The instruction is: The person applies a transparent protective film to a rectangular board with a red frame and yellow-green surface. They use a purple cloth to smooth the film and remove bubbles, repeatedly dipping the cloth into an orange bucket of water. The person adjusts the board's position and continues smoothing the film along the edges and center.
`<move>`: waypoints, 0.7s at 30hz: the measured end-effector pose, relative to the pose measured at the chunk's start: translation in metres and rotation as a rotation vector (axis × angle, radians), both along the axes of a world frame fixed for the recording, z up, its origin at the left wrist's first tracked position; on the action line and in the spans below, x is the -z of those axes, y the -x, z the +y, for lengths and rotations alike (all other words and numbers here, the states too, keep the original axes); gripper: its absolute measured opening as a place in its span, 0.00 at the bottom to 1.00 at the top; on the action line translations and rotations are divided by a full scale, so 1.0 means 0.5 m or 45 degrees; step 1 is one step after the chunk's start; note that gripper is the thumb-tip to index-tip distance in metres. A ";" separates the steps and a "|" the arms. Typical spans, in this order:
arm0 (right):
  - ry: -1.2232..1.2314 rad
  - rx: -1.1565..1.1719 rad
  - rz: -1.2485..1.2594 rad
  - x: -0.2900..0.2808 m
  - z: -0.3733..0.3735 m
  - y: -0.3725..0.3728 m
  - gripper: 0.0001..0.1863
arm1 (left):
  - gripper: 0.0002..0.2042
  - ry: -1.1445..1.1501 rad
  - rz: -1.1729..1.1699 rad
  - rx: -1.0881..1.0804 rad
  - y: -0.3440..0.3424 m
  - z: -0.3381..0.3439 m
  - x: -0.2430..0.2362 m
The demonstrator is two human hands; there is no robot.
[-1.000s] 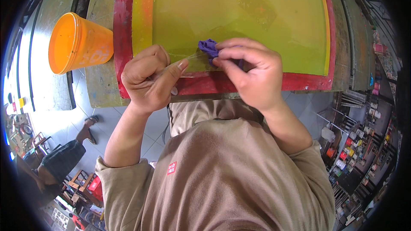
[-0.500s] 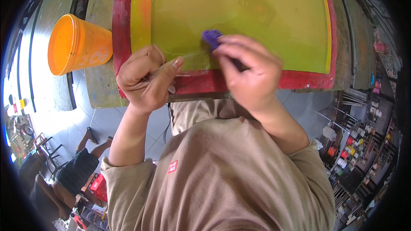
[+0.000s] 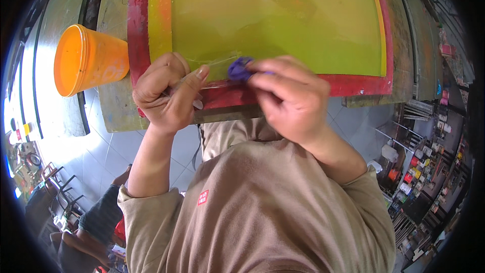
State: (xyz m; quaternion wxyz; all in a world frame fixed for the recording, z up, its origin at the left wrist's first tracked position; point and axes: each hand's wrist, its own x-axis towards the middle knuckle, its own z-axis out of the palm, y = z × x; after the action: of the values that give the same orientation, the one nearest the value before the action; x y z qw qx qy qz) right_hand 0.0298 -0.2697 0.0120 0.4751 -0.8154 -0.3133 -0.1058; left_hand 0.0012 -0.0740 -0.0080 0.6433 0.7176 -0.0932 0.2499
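A screen printing frame (image 3: 222, 97) with a red border lies in front of me, its yellow-green mesh (image 3: 252, 25) facing up. Over its near edge, my right hand (image 3: 295, 91) pinches a small purple ring-like piece (image 3: 239, 70) between thumb and fingers. From there a thin clear strip (image 3: 221, 61), looking like tape, stretches to my left hand (image 3: 164, 91). That hand is closed at the frame's near left corner, thumb pointing up toward the mesh. A pale bit of the strip shows under its fingers; the rest is hidden in the grip.
An orange bucket (image 3: 91, 60) lies tipped beside the frame's left side, its mouth facing left. Worn wooden boards (image 3: 113, 91) support the frame. Another person (image 3: 98, 222) is at lower left. Shelving with several paint containers (image 3: 414, 174) stands at the right.
My right hand has brought the purple piece down toward me and slightly left, from over the mesh to the near red border. The left hand keeps its grip. The other person has shifted.
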 end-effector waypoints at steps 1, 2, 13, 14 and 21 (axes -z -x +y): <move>0.004 0.064 -0.107 0.005 -0.003 -0.008 0.10 | 0.20 -0.003 0.001 0.011 -0.001 0.000 -0.002; 0.037 0.038 -0.117 0.008 -0.005 -0.012 0.11 | 0.20 -0.006 0.002 0.021 -0.001 -0.001 -0.003; 0.167 0.011 -0.145 0.006 -0.027 -0.001 0.14 | 0.19 -0.121 -0.029 0.001 0.010 0.000 0.005; 0.193 0.026 -0.161 0.004 -0.037 -0.006 0.16 | 0.19 -0.107 -0.038 0.022 0.006 -0.004 0.004; 0.173 0.176 -0.023 -0.065 -0.102 -0.032 0.29 | 0.16 -0.238 0.101 -0.152 0.013 -0.003 0.002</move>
State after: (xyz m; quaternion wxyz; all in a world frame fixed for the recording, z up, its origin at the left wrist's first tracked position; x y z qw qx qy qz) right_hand 0.0459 -0.3206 0.0446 0.4073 -0.8646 -0.2669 -0.1241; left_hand -0.0052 -0.0753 -0.0089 0.5607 0.7881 -0.0474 0.2494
